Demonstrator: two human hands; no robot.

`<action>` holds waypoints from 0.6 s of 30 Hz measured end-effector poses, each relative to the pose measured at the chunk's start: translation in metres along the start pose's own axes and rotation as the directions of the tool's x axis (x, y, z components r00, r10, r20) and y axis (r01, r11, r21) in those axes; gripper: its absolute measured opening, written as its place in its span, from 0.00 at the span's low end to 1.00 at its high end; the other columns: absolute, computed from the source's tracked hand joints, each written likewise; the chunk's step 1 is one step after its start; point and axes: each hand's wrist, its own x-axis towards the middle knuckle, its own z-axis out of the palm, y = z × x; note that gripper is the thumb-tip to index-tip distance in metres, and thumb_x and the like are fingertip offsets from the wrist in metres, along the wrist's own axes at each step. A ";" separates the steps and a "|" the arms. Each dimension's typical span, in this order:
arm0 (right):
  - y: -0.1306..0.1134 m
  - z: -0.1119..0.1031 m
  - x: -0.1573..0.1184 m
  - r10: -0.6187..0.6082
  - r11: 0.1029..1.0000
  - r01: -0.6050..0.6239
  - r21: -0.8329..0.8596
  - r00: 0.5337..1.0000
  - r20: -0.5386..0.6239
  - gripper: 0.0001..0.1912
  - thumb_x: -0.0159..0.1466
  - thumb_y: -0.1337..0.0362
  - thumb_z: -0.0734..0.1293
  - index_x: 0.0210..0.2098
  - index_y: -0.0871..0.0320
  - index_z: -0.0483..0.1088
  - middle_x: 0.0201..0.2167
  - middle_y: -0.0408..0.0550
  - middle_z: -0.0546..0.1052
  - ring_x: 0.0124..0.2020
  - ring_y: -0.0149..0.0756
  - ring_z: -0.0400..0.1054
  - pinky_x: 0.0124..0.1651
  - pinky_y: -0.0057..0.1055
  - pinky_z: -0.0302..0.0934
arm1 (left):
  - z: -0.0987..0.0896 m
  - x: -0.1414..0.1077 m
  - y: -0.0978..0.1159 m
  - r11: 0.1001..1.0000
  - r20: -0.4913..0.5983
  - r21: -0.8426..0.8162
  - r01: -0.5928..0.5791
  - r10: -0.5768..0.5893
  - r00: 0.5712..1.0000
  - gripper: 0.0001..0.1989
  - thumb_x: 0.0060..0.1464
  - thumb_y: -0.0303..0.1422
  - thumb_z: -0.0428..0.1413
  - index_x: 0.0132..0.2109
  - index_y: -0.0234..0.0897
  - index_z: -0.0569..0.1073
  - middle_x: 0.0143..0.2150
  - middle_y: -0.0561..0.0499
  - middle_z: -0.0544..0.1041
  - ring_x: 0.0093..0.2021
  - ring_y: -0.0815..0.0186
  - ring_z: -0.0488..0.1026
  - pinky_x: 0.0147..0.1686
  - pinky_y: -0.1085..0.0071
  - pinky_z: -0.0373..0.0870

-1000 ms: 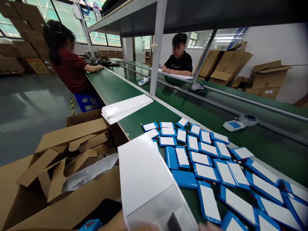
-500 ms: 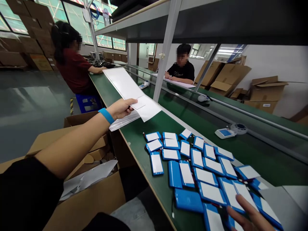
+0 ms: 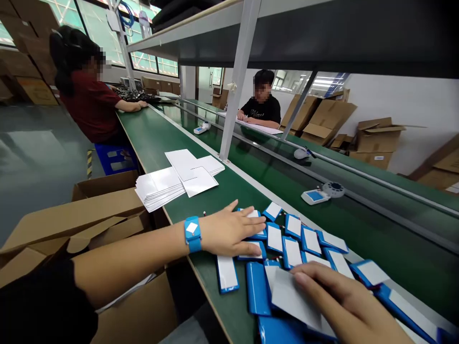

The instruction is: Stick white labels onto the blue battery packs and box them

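Note:
My left hand (image 3: 229, 231), a blue band round its wrist, lies palm down with fingers spread over blue battery packs that bear white labels (image 3: 275, 237). My right hand (image 3: 344, 296) pinches a whitish rectangular piece (image 3: 292, 294) between thumb and fingers, above the packs at the lower right. Under and beside that piece are blue packs without a visible label (image 3: 257, 286). Beyond my left hand a stack of white sheets (image 3: 158, 186) rests on the green bench (image 3: 154, 138), with loose sheets crossed on top.
A grey post (image 3: 238, 81) holds up an overhead shelf. White handheld devices (image 3: 315, 197) lie on the bench's far part. An open cardboard box (image 3: 136, 310) stands at the bench's near edge. One person (image 3: 89, 100) sits at the left, another (image 3: 265, 110) across the bench.
My left hand has let go of the white sheet, now on the stack, and moved down onto the packs. My right hand has moved left and now holds the whitish piece.

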 end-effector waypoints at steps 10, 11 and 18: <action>-0.027 0.018 0.025 -0.169 0.982 0.143 0.122 0.953 0.252 0.17 0.70 0.49 0.60 0.34 0.51 0.73 0.35 0.39 0.76 0.40 0.35 0.69 0.44 0.29 0.60 | 0.036 -0.069 0.064 0.994 -0.472 0.096 -0.058 0.097 0.876 0.11 0.65 0.29 0.50 0.51 0.36 0.75 0.42 0.49 0.79 0.44 0.61 0.71 0.50 0.60 0.64; -0.025 0.019 0.025 -0.166 0.982 0.136 0.132 0.955 0.248 0.17 0.70 0.49 0.60 0.34 0.51 0.73 0.36 0.39 0.76 0.40 0.35 0.69 0.45 0.29 0.61 | 0.046 -0.071 0.071 0.993 -0.474 0.113 -0.045 0.094 0.875 0.12 0.65 0.29 0.51 0.52 0.37 0.74 0.42 0.50 0.79 0.43 0.61 0.71 0.48 0.61 0.64; -0.020 0.021 0.023 -0.317 0.948 0.314 0.048 0.942 0.113 0.14 0.70 0.54 0.62 0.33 0.50 0.76 0.36 0.42 0.77 0.41 0.35 0.71 0.44 0.29 0.63 | 0.085 -0.055 0.076 0.964 -0.493 0.266 0.020 0.118 0.862 0.13 0.68 0.34 0.51 0.54 0.33 0.73 0.43 0.50 0.77 0.44 0.61 0.71 0.49 0.62 0.64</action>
